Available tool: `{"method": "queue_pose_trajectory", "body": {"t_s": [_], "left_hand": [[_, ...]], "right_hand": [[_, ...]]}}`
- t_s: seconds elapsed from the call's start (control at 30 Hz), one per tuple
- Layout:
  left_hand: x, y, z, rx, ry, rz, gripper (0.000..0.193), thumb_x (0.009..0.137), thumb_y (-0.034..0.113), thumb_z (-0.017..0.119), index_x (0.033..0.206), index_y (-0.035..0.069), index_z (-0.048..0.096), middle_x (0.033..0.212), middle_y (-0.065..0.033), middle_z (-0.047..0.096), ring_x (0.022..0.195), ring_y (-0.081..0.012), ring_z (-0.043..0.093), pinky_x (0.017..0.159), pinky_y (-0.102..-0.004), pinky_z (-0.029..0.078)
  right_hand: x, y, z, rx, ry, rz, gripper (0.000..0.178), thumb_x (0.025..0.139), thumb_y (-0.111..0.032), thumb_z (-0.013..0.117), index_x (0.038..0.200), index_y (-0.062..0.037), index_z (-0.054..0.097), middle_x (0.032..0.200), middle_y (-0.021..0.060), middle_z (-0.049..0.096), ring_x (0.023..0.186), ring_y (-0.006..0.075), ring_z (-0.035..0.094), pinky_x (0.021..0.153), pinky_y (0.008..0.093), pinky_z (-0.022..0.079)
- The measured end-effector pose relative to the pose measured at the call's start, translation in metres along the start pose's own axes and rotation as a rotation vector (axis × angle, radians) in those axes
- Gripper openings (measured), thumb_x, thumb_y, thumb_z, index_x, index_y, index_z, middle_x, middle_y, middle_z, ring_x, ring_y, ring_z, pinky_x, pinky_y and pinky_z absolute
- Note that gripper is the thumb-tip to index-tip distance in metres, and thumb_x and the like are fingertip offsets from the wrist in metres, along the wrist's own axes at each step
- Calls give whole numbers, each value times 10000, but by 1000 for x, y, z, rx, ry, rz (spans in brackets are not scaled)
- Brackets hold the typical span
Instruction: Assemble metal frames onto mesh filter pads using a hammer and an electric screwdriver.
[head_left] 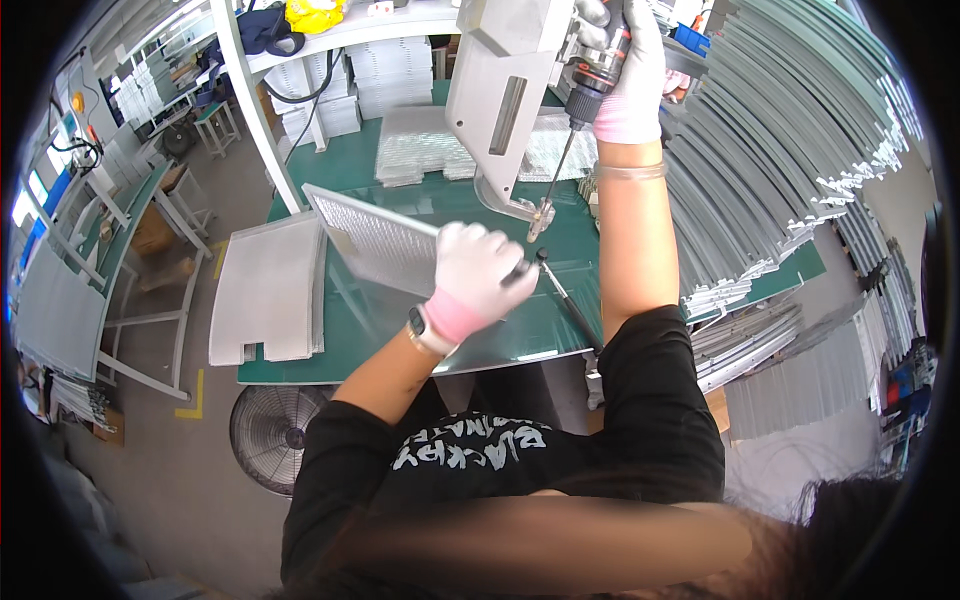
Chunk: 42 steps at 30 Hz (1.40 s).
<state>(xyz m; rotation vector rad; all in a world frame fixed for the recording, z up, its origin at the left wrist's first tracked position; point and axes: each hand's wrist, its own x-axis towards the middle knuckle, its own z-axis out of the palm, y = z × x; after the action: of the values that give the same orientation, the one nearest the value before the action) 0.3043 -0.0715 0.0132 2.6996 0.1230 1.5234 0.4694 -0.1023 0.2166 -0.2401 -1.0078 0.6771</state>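
we log two gloved hands at work over the green table (440, 335). left hand (475, 272): fingers clenched at the raised edge of a framed mesh panel (375, 240), near the panel's right end; a small dark item pokes out by the fingers, and we cannot tell what it is. the panel tilts above the table's middle, between its left and right edges. right hand (643, 75): wrapped around a black power driver (590, 88), bit (563, 165) slanting down to the metal foot (541, 218) of a pale grey machine (500, 95); we cannot tell whether the tip touches.

around them we note a black-handled tool (570, 302) lying toward the near edge, right of the left hand. white panels (262, 290) lie stacked at the near left corner, mesh sheets (422, 145) along the far edge, and grey frames (775, 150) in a long row along the right edge.
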Motion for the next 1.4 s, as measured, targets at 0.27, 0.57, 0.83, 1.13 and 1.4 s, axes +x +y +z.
{"method": "queue_pose_trajectory", "body": {"t_s": [0.27, 0.57, 0.83, 1.13, 1.4], "left_hand": [[-182, 10, -117, -184, -893, 388, 118, 679, 207, 646, 698, 106, 589, 706, -53, 553, 700, -227, 602, 627, -375, 494], [-121, -17, -77, 408, -318, -170, 507, 758, 304, 663, 1192, 69, 549, 1038, -133, 614, 1088, -327, 559, 970, -490, 398], [-98, 3, -33, 122, -541, -416, 256, 765, 243, 626, 952, 68, 618, 750, -109, 598, 738, -313, 594, 708, -443, 429], [-99, 60, -61, 92, -278, -346, 251, 617, 271, 749, 712, 112, 581, 654, -43, 506, 636, -263, 527, 635, -420, 385], [-102, 64, -67, 54, -270, -333, 254, 603, 261, 777, 756, 120, 631, 702, -32, 575, 644, -248, 567, 606, -395, 403]], "right_hand": [[-30, 11, 20, -39, 90, 141, 365, 931, -342, 620, 1229, -143, 553, 720, 19, 595, 525, 122, 571, 444, 245, 480], [-47, 39, -5, -86, -118, 98, 379, 942, -356, 563, 1164, -54, 508, 827, 61, 578, 664, 116, 531, 548, 226, 425], [-87, 46, -7, -178, -70, 135, 489, 955, -342, 556, 1340, -66, 432, 779, 39, 535, 616, 109, 510, 511, 224, 409], [-126, 56, 2, -142, 20, 163, 581, 946, -342, 579, 1397, -67, 336, 775, 60, 536, 585, 129, 529, 491, 258, 444], [-135, 55, 4, -82, 16, 141, 613, 955, -365, 559, 1422, -64, 300, 790, 57, 515, 603, 131, 507, 501, 255, 429]]}}
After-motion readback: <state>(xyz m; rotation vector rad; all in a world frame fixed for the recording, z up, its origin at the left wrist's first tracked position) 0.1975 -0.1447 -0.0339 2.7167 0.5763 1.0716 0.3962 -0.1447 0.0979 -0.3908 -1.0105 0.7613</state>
